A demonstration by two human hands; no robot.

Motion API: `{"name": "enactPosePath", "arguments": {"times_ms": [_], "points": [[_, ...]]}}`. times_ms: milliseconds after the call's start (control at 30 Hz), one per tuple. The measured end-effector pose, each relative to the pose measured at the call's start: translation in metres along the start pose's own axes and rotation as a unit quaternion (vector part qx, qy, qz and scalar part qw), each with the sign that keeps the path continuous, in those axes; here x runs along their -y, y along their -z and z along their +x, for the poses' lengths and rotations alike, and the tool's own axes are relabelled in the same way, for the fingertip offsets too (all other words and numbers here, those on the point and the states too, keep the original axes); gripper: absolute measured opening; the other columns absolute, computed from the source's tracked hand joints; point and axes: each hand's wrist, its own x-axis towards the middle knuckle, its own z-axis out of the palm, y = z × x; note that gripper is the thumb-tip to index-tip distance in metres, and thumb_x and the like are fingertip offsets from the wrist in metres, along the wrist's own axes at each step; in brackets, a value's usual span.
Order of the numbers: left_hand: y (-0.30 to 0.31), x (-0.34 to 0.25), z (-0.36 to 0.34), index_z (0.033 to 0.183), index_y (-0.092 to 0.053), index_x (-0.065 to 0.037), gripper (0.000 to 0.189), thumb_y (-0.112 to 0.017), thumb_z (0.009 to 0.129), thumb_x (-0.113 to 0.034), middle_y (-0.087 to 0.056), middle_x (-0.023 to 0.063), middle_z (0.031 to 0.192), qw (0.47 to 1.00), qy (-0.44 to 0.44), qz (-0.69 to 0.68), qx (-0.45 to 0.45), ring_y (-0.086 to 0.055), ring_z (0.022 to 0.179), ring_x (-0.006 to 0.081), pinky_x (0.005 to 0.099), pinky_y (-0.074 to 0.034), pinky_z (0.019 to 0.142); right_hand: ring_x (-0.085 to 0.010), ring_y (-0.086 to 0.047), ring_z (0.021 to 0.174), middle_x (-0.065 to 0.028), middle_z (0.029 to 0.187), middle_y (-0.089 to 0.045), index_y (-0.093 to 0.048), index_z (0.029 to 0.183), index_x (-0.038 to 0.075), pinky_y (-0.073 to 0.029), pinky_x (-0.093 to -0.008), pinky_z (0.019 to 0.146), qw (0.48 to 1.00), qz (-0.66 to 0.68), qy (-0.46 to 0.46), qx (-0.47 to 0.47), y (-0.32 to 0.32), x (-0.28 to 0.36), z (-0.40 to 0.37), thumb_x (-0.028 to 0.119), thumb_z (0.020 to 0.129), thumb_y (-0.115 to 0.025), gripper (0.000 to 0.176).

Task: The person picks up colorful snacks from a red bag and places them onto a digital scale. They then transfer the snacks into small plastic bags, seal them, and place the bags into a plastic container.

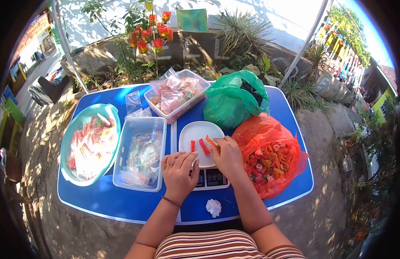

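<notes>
A kitchen scale with a white square plate stands at the middle of the blue table. Two red ridged snack sticks, a left one and a right one, lie on the plate. An orange snack stick is at the fingertips of my right hand, pinched at its lower end. My left hand hovers at the plate's lower left edge, thumb apart from the fingers, with nothing visible in it. My right hand partly covers the plate's right side.
A red plastic bag of colourful snacks sits on the right, behind it a green bag. Clear tubs, a front one and a back one, hold plastic packets. A teal basin holds filled packets. Crumpled white tissue lies in front.
</notes>
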Motion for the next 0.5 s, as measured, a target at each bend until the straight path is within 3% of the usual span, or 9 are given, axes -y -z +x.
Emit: {"name": "enactPosePath", "arguments": {"times_ms": [267,367,500], "points": [[0.009,-0.018,0.008,0.11,-0.075,-0.012,0.027,-0.078,0.083,-0.017,-0.073,0.0014,0.105,0.997,-0.006,-0.019,0.078,-0.065,0.105,0.0213,0.042,-0.04,0.101,-0.023,-0.068,0.078,-0.0125,0.092,-0.068,-0.072,0.109,-0.003,-0.055,-0.0337,0.069,0.988,0.101,0.057,-0.1,0.048,0.0,-0.024,0.003,0.088,-0.075,0.023],[0.006,-0.042,0.013,0.111,-0.075,-0.012,0.029,-0.079,0.083,-0.019,-0.073,0.0013,0.106,0.992,-0.042,-0.045,0.109,-0.064,0.105,0.0215,0.0431,-0.039,0.101,-0.0332,-0.066,0.091,-0.0155,0.094,-0.066,-0.071,0.105,-0.003,-0.054,-0.041,0.08,0.991,0.08,0.008,-0.105,0.077,-0.008,-0.045,0.001,0.086,-0.073,0.019],[-0.01,-0.078,0.013,0.113,-0.074,-0.013,0.032,-0.08,0.083,-0.02,-0.072,-0.0009,0.108,0.978,-0.107,-0.112,0.137,-0.063,0.105,0.02,0.0426,-0.041,0.1,-0.0286,-0.067,0.076,-0.0138,0.088,-0.067,-0.07,0.098,-0.002,-0.055,-0.0374,0.069,0.977,0.067,-0.052,-0.194,0.112,-0.041,-0.069,0.0,0.089,-0.071,0.009]]}}
